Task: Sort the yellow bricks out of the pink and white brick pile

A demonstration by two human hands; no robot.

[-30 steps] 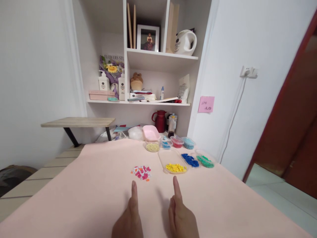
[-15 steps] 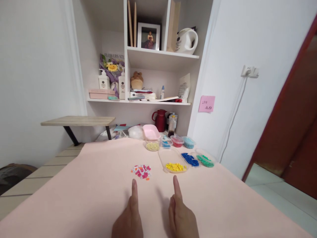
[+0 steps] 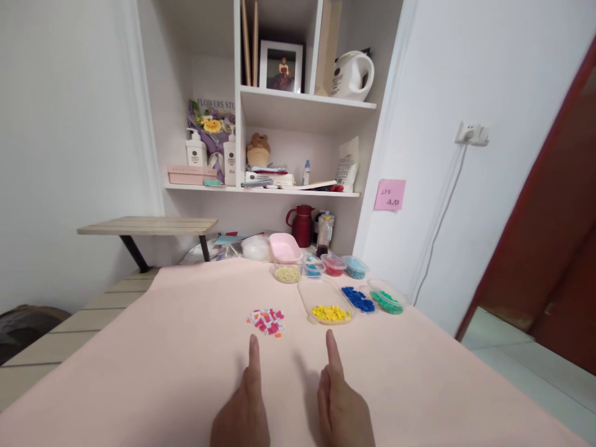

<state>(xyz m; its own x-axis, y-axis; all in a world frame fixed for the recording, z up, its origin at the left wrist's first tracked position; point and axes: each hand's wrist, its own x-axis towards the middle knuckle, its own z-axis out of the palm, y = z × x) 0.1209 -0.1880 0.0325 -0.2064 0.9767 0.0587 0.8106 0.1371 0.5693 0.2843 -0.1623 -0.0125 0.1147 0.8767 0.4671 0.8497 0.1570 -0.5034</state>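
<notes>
Here my left hand and my right hand lie side by side at the near edge of the pink tablecloth, knuckles up, a clear gap between them. Each is curled into a loose fist with only the forefinger stretched straight out, pointing away from me across the cloth; neither has hold of anything. Just beyond my left fingertip, not touching it, sits a small loose pile of pink, white and orange beads. Just past my right fingertip stands a clear tray of yellow beads, also apart from the finger. To the right of that tray are the blue beads and the green beads in their own clear trays, well away from both hands.
</notes>
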